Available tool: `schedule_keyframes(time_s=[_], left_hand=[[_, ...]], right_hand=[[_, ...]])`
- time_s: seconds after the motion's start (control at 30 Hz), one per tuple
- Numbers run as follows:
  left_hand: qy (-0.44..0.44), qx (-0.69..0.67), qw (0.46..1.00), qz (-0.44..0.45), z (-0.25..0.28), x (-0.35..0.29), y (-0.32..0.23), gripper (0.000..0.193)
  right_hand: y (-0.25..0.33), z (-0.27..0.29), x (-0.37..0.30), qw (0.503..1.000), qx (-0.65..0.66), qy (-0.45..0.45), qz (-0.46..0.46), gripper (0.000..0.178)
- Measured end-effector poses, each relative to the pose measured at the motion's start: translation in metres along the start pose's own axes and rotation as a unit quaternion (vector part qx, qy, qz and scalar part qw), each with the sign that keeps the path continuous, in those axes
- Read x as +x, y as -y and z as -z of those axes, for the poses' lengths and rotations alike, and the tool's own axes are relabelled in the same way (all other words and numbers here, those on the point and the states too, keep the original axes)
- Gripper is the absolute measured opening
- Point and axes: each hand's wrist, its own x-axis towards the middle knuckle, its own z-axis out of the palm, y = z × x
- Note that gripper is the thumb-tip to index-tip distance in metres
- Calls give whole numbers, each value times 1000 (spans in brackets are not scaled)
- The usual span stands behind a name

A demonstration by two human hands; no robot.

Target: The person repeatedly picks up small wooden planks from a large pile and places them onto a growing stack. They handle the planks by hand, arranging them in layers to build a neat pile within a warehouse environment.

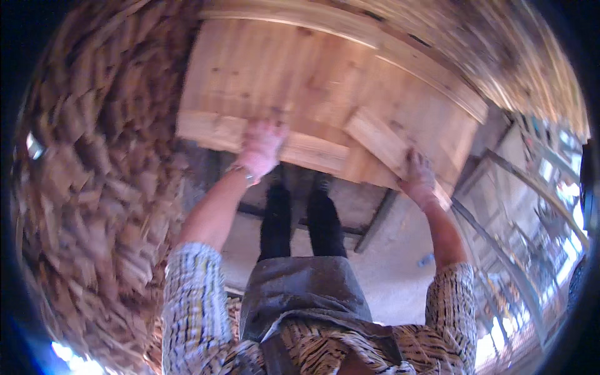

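A wide light-wood panel lies on a low support in front of me. Along its near edge runs a narrow wooden strip. My left hand rests across this strip, fingers laid forward over the wood, slightly blurred. Over the panel's near right part a short wooden board lies slantwise. My right hand grips the near right end of that board, its fingers over the top.
A high pile of wood offcuts fills the left side. Long thin wooden strips lie at the far right. Below the panel, dark metal bars stand above a grey floor. A curved frame is at right.
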Motion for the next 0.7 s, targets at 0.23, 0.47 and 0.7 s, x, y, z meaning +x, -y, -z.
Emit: schedule_keyframes(time_s=[0.23, 0.47, 0.7], left_hand=[[-60, -13, 997, 39, -1, -2, 6, 100], [21, 21, 998, 50, 16, -13, -4, 97], [21, 26, 998, 52, 16, -19, 6, 102]], right_hand=[[-53, -8, -39, 994, -56, -81, 45, 93], [-27, -50, -22, 987, -81, -78, 115, 94], [-19, -44, -11, 985, -61, -63, 150, 91]])
